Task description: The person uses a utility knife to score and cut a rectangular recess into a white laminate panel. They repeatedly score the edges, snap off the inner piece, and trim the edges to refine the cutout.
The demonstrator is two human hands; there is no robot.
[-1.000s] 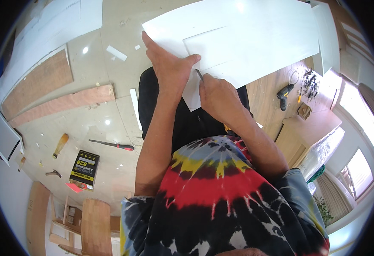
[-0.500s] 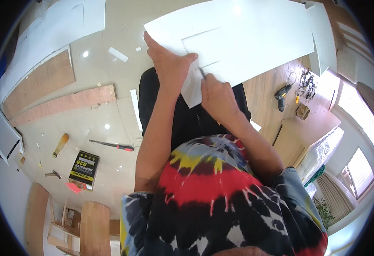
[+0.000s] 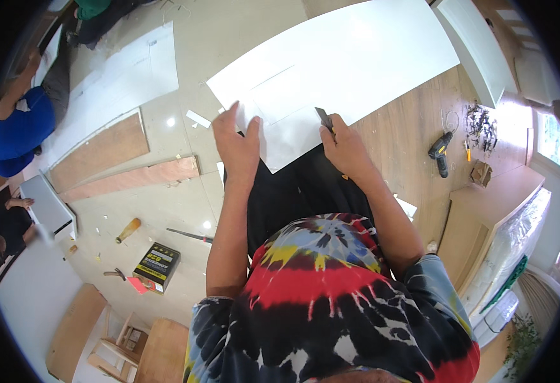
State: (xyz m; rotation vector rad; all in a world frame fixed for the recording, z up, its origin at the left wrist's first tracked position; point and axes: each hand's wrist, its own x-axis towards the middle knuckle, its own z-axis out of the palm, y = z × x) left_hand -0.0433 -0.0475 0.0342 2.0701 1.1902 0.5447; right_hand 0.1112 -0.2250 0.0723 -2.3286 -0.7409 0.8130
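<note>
A large white sheet (image 3: 363,57) extends from over my dark-clad lap toward the far right. Thin straight lines mark out a rectangular outline near its closest corner. My left hand (image 3: 236,148) is open at the sheet's left edge, with thumb and index finger apart; whether it touches the sheet I cannot tell. In my right hand (image 3: 347,152) is a utility knife (image 3: 323,119), its dark blade pointing up and away. The blade appears raised above the sheet, to the right of the marked outline.
On the right floor lie a cordless drill (image 3: 441,153) and a pile of dark small parts (image 3: 481,127). At left are an adhesive can (image 3: 157,267), a file (image 3: 187,234), pincers (image 3: 114,274) and wooden boards (image 3: 111,147). A person in blue (image 3: 21,131) works beyond them.
My right hand has drawn the knife away from the line and lifted it. My left hand's grip on the sheet edge has loosened. The view has shifted, showing more people at left.
</note>
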